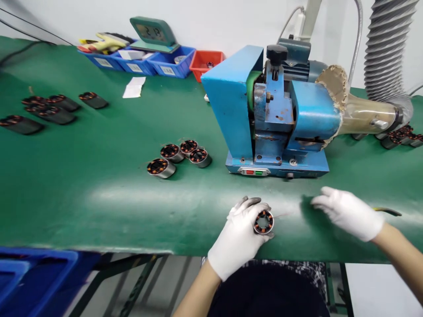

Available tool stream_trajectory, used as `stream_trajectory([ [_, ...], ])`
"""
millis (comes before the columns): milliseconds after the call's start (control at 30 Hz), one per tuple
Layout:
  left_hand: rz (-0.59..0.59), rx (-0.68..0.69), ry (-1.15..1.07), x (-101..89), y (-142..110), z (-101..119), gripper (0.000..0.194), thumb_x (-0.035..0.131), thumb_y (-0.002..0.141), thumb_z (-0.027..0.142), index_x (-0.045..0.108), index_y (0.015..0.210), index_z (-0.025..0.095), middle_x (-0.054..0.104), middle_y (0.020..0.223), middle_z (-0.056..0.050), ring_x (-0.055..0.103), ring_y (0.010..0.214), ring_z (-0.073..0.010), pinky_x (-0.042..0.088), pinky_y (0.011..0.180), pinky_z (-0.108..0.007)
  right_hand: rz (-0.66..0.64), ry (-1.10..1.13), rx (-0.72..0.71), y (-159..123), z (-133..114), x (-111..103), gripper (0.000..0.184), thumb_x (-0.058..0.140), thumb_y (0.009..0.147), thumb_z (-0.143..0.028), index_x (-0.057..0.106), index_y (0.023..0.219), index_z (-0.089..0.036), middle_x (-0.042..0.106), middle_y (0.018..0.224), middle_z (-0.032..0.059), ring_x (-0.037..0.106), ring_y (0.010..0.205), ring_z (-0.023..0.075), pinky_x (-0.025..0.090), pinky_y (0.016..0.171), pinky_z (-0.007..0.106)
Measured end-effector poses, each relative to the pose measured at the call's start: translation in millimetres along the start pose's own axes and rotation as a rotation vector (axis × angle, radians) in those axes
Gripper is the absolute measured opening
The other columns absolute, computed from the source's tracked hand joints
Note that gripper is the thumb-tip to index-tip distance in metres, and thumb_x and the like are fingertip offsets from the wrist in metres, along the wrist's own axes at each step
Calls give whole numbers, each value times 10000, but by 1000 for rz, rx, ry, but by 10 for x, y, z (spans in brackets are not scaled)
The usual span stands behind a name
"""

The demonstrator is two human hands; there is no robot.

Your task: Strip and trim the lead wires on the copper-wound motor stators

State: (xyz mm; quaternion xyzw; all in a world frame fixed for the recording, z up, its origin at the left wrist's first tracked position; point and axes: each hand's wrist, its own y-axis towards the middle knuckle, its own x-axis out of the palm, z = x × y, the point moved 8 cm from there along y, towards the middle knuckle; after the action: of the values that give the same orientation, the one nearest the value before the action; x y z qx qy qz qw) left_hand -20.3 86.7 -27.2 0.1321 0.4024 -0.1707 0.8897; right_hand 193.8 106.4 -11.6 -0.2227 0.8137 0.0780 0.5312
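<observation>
My left hand point(243, 229), in a white glove with grey fingertips, is wrapped round a stator point(264, 222) low over the front of the green table. The stator's ring of copper windings and black insulation faces up, and a thin wire sticks out from it to the right. To the right, my gloved right hand point(345, 211) hovers apart from the stator, fingers loosely stretched to the left, with nothing visible in them. Beyond its wrist, part of a thin yellow-and-black tool point(388, 211) shows on the table. Several stators point(170, 152) stand upright left of the machine.
A blue belt machine point(228, 105) with red and green buttons stands behind my hands, joined to a grey hose point(386, 48). More stators point(59, 110) stand far left and others far right. Blue bins point(175, 66), a red bin point(201, 66) and a clock point(153, 33) line the wall.
</observation>
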Motion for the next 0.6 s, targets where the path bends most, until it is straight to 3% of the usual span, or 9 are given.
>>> stream_trajectory([
  [133,44,-15,13,73,3,27,570,806,571,223,529,1068,201,612,1135,-82,531,1116,-262,330,1050,-472,208,-369,237,-643,875,-274,347,392,883,-372,678,951,-188,617,841,96,599,671,209,470,636,323],
  [233,26,-8,-19,194,13,161,635,767,624,210,457,1179,209,587,1186,-83,520,1124,-259,315,1063,-487,214,-533,346,-1040,1209,-177,622,478,797,-569,546,1208,-107,536,1175,208,563,999,344,472,796,411],
  [333,4,36,-51,247,51,366,671,724,674,235,379,1249,208,526,1262,-100,430,1223,-277,243,1090,-535,217,-656,473,-1251,1262,-35,696,442,787,-634,491,1264,-130,549,1119,206,544,995,390,455,783,465],
  [433,-41,70,-49,242,133,550,384,592,797,240,472,1162,240,531,1247,-64,408,1234,-263,217,1090,-537,326,-532,724,-1377,1233,-8,593,457,764,-641,565,1086,-156,604,876,137,602,764,344,465,660,431],
  [500,-138,60,-24,286,196,625,195,478,864,213,549,1045,238,578,1154,-41,471,1144,-245,289,1040,-512,443,-406,857,-1429,1135,-17,478,507,749,-537,550,1021,-147,607,897,145,609,749,330,465,653,410],
  [600,-305,5,56,394,244,645,215,369,906,211,582,935,201,601,1010,-63,526,969,-253,416,851,-471,516,-209,863,-1358,817,43,421,473,741,-370,518,1095,-146,598,1013,146,607,843,302,468,734,392],
])
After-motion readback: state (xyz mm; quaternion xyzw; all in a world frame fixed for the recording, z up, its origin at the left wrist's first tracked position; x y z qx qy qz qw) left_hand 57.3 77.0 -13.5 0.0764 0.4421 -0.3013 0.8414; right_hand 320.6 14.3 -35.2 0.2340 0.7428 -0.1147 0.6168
